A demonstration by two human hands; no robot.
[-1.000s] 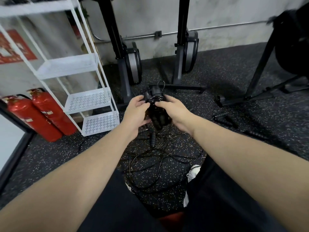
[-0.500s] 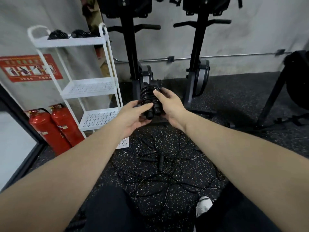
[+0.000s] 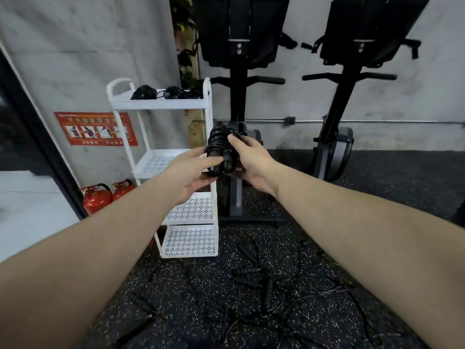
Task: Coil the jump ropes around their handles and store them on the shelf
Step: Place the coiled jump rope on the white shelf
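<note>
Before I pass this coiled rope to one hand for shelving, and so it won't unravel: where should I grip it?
Grip the coiled jump rope across its wrapped upper part, from the right, where the right hand already sits; pinching the loops probably keeps them on the paired handles.

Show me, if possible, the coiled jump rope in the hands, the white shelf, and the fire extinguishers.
coiled jump rope [image 3: 218, 149]: head view, wound cord.
white shelf [image 3: 161, 105]: head view, top tier's front rim.
fire extinguishers [image 3: 97, 199]: head view, left red cylinder.

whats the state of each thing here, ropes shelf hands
coiled jump rope: wound around its handles, held up in both hands
left hand: grips the bundle from below
right hand: grips the bundle's right side
shelf: upright, coiled ropes on top tier
stored ropes: coiled
floor ropes: loose, tangled
</note>
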